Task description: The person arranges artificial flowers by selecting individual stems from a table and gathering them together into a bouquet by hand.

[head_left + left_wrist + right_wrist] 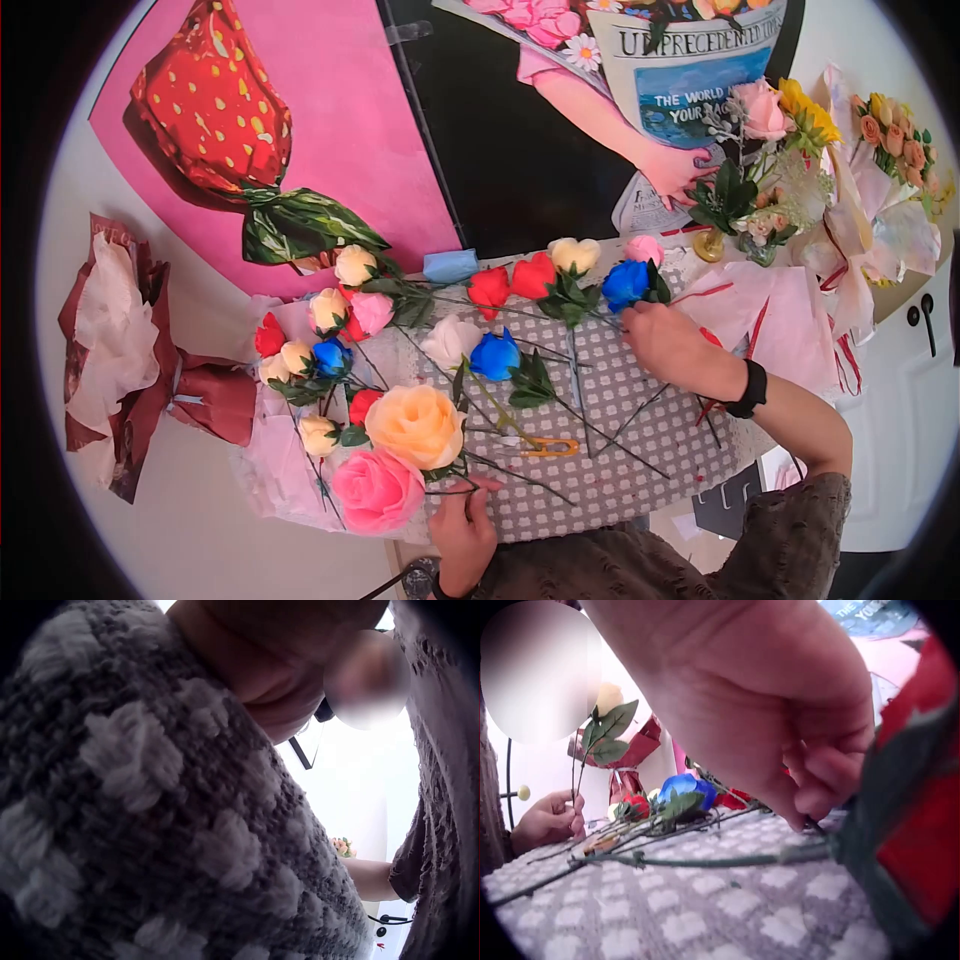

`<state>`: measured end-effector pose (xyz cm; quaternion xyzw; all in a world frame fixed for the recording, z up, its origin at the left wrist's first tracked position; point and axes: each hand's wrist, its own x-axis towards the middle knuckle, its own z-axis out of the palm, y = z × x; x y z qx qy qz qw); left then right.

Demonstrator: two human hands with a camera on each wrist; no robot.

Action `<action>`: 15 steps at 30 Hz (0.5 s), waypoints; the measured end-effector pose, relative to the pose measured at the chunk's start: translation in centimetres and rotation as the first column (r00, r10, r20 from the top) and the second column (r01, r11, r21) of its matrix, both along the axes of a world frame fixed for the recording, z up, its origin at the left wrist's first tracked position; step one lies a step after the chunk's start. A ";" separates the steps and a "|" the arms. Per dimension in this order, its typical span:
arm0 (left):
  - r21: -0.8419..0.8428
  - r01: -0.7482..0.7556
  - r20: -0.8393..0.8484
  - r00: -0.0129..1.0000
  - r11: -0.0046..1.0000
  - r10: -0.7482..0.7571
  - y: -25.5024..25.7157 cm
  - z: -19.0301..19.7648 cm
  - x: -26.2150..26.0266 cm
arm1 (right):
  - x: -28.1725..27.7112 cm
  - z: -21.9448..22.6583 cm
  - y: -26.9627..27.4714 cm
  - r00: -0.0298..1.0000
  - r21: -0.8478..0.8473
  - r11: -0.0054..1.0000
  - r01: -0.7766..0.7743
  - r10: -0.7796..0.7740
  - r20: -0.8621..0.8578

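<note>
I see left hand (464, 540), 6 o'clock, pinching dark stem (574, 774), likely sparing peach fabric bloom (414, 428); right hand (672, 345), 3 o'clock, pinches another stem (813, 824) by blue fabric rose (625, 287).

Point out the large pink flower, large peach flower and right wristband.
Large pink flower (378, 491): head view, central petals.
Large peach flower (414, 428): head view, central petals.
Right wristband (753, 387): head view, outer face.
</note>
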<state>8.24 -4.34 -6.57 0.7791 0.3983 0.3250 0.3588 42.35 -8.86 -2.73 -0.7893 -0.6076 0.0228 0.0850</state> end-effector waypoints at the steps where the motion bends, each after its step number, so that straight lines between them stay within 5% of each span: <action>1: 0.017 0.016 -0.009 1.000 1.000 -0.016 0.1 0.0 0.0 | 0.4 0.1 0.2 0.998 0.043 0.998 -0.052 0.053 -0.031; 5: 0.000 0.006 0.024 1.000 1.000 -0.006 0.0 0.2 0.3 | -1.1 5.8 -0.9 0.987 0.240 0.967 -0.080 0.110 -0.114; 6: 0.000 -0.009 0.028 1.000 1.000 0.009 0.0 0.4 0.4 | -1.9 6.5 -1.4 0.870 0.246 0.965 0.091 0.043 -0.491; 7: 0.012 0.014 -0.004 1.000 1.000 -0.014 0.1 0.8 0.5 | -2.9 6.9 -1.9 0.609 0.180 0.952 0.247 -0.008 -0.793; 9: 0.027 0.022 -0.035 0.999 0.999 -0.021 0.2 0.7 0.4 | -6.2 6.7 -2.9 0.446 0.326 0.891 0.315 0.164 -0.880; 15: -0.023 0.083 0.070 0.994 0.996 -0.082 0.2 0.4 0.5 | -14.0 3.9 -3.2 0.527 0.398 0.917 0.037 0.321 -0.787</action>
